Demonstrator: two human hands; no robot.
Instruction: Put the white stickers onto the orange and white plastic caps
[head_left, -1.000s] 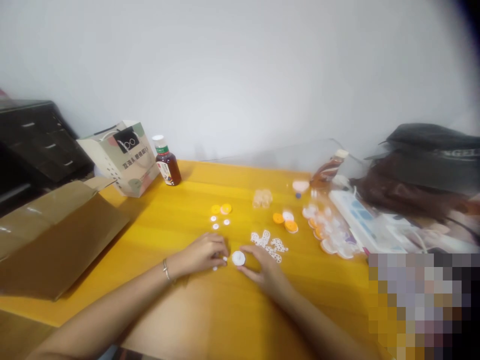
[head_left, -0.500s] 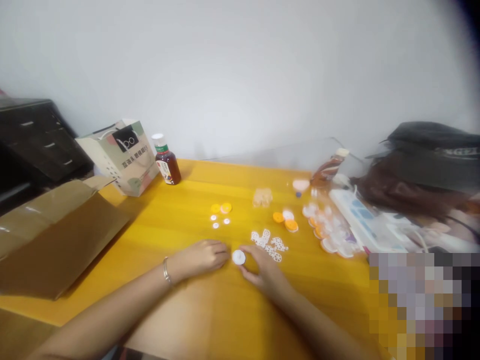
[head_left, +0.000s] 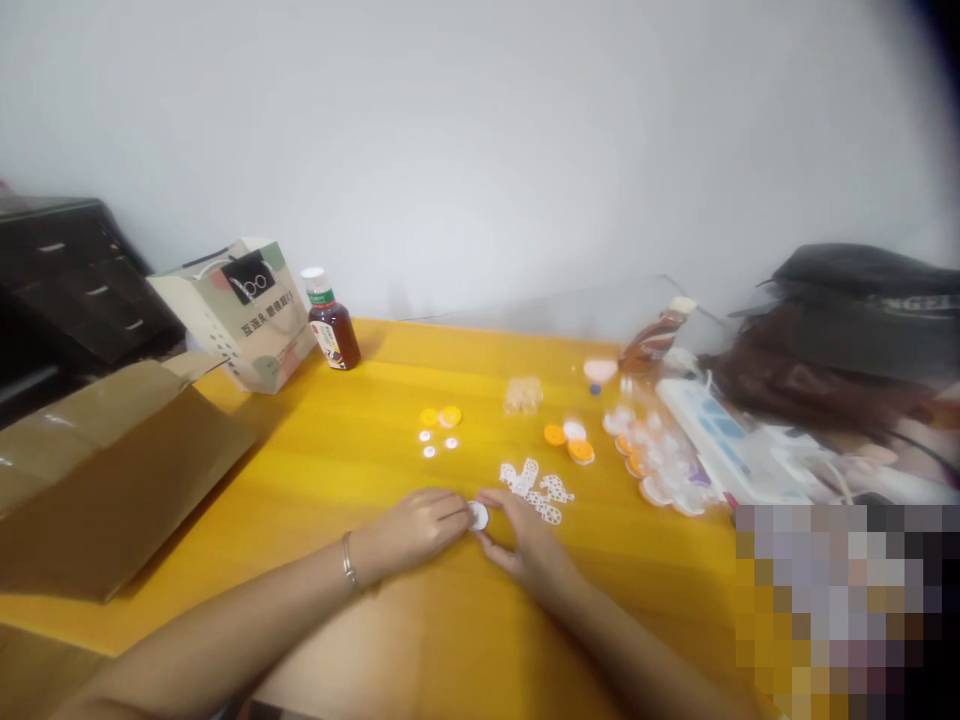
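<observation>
A small white round disc (head_left: 479,517) with a raised centre is held between the thumb and fingers of my right hand (head_left: 531,545), just above or on the yellow table. My left hand (head_left: 424,527) meets it from the left, fingers curled together and fingertips over the disc's left edge. Whatever those fingertips hold is hidden. Beyond my right hand lie several white lattice-cut pieces (head_left: 531,480). Farther off are several small white discs (head_left: 451,443) and yellow round pieces (head_left: 450,416). Orange round pieces (head_left: 580,451) lie to the right with a white one.
On the left stand an open cardboard box (head_left: 112,500), a paper bag (head_left: 262,325) and a dark red bottle (head_left: 336,335) with a white cap. Clear cups with orange pieces (head_left: 656,465), a white power strip (head_left: 712,440) and a dark bag (head_left: 847,330) crowd the right.
My left hand has moved right, and its fingertips now reach the white disc, covering its left edge. My right hand keeps hold of the disc, almost still.
</observation>
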